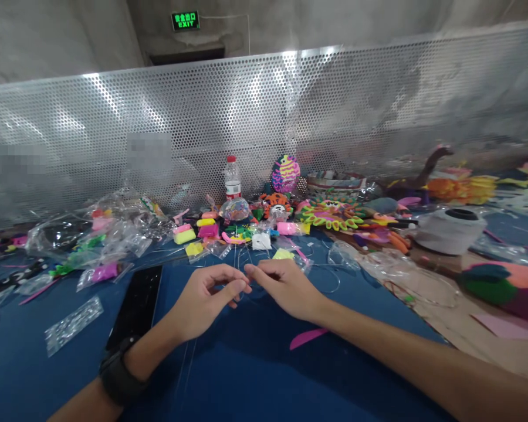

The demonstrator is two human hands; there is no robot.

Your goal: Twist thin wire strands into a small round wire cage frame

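Observation:
My left hand (206, 299) and my right hand (281, 287) meet over the blue table (246, 369), fingertips almost touching. Both pinch a thin clear thread (189, 357) that trails down toward me and loops ahead of the fingers. A black watch (118, 375) sits on my left wrist. A pink curved foam piece (308, 338) lies just under my right forearm. A dark phone (136, 308) lies left of my left hand.
Small bags of coloured clay (185, 234) and clear wrappers (114, 234) crowd the table's back. A water bottle (233, 177), colourful craft figures (332, 214) and a white thread spool (449, 230) stand before a perforated metal screen (264, 117). A sequin strip (73, 325) lies left.

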